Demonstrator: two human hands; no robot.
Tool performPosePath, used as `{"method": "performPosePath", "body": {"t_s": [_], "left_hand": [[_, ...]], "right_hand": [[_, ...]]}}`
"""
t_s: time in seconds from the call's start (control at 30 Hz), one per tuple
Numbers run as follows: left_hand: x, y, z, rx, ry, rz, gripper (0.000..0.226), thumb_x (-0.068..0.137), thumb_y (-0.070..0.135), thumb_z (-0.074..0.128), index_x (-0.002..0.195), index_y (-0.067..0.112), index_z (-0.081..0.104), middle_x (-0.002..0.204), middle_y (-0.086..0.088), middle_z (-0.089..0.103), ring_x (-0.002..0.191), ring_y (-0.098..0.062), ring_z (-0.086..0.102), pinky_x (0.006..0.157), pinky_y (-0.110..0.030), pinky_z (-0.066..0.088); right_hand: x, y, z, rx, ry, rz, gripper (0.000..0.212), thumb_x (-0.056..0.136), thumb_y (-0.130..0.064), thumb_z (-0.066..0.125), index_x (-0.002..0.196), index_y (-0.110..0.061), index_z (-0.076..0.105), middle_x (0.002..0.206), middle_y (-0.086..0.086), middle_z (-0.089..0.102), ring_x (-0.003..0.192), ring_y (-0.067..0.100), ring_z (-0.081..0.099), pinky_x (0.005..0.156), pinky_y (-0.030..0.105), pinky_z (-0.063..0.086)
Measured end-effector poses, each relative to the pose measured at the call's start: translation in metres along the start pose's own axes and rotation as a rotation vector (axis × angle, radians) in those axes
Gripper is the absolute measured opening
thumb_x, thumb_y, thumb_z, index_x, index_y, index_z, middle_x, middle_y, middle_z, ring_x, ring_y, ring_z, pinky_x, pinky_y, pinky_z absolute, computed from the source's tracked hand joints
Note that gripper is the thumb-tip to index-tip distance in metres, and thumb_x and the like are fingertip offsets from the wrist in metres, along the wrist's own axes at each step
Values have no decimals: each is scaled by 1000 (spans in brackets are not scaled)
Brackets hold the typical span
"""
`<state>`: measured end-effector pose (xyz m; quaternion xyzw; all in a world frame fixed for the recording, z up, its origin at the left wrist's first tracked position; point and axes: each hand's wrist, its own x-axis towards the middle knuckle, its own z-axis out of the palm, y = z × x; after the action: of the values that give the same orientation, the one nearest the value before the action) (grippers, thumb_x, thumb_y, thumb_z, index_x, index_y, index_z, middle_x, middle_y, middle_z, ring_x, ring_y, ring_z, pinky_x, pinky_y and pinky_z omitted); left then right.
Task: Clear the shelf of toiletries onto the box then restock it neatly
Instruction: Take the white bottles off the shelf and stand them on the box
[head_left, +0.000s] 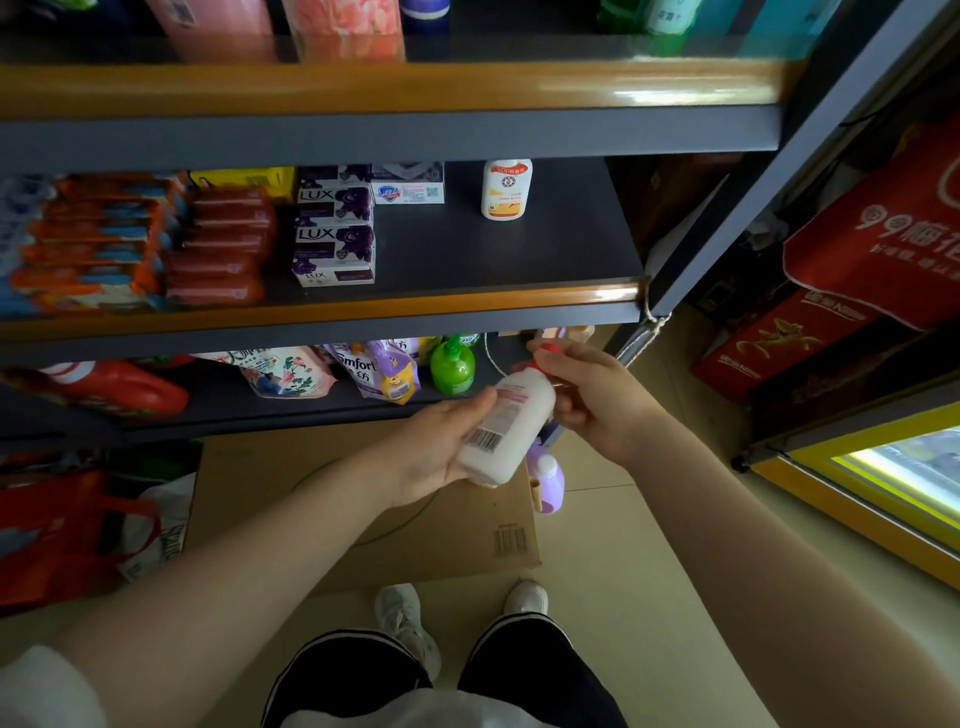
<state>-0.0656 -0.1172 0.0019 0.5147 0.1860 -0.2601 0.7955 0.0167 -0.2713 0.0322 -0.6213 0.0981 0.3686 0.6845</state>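
White bottle (506, 428) was held tilted above the cardboard box (363, 499), below the shelf (467, 249). Its lower body was cradled by the left hand (436, 452), fingers curled beneath; its red-capped neck was pinched by the right hand (587, 395).

I see a bottle (505, 426) held between my left hand (435, 451) and right hand (592, 397), above the box (363, 499) on the floor. On the shelf (467, 249) behind, soap boxes (335, 234) sit left of a lone small bottle (506, 189).
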Motion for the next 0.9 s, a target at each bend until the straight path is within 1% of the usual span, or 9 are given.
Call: {"method": "performPosePath", "body": {"t_s": [0.1,0.17,0.23,0.3,0.37,0.53,0.63,0.77,0.9], "left_hand": [[1,-3,-3,-47,-17,-27,29,93,33,41,108,14,57,95,-7,64,83,-16,60,69,-29,50],[3,-7,-4,143,6,41,29,95,32,41,117,17,53,109,-6,60,94,-16,58,73,-25,52],[7,-13,-8,318,4,82,32,89,32,59,119,24,50,114,0,61,98,-12,60,75,-19,53],[14,-27,-15,477,-5,99,49,74,36,69,119,25,51,115,-3,63,103,-16,62,87,-28,51],[22,-45,-22,587,1,95,44,76,32,67,118,30,51,115,-1,63,108,-17,59,94,-31,46],[37,-86,-44,578,78,-20,33,88,15,61,114,32,48,100,18,59,93,1,56,70,-1,39],[53,-105,-52,781,197,14,38,88,25,62,123,28,47,111,17,54,104,-4,51,75,-9,37],[65,-120,-73,757,302,41,24,90,29,57,113,32,49,113,19,50,116,-5,48,95,-24,37],[57,-113,-95,808,412,120,12,95,25,48,103,24,57,99,14,60,90,4,55,77,-3,39]], "right_hand": [[6,6,-1,-23,-3,-52,8,91,-14,58,97,-10,59,77,9,52,41,5,39,39,15,29],[9,8,0,-160,71,-93,15,86,-17,65,94,-7,56,69,6,53,41,5,46,41,16,37],[11,13,3,-268,148,-124,24,82,-20,70,90,-5,53,68,6,54,40,5,52,42,17,42],[14,27,5,-344,180,-145,26,80,-22,73,81,-9,50,66,5,52,37,4,51,40,17,41],[20,47,4,-498,181,-185,25,78,-26,74,77,-17,51,66,0,54,43,5,50,45,19,42],[39,101,-17,-879,-42,-265,28,80,-14,71,106,-15,62,89,-5,61,75,11,56,69,20,46],[60,138,-30,-1029,-107,-402,29,77,-13,74,102,-5,63,92,3,63,74,16,57,69,26,46],[97,189,-36,-1274,-60,-330,29,83,-21,67,107,-7,57,106,11,57,86,33,58,71,42,51],[122,213,-38,-1373,0,-226,29,90,-29,55,116,-16,54,113,6,55,93,33,59,73,41,51]]}}
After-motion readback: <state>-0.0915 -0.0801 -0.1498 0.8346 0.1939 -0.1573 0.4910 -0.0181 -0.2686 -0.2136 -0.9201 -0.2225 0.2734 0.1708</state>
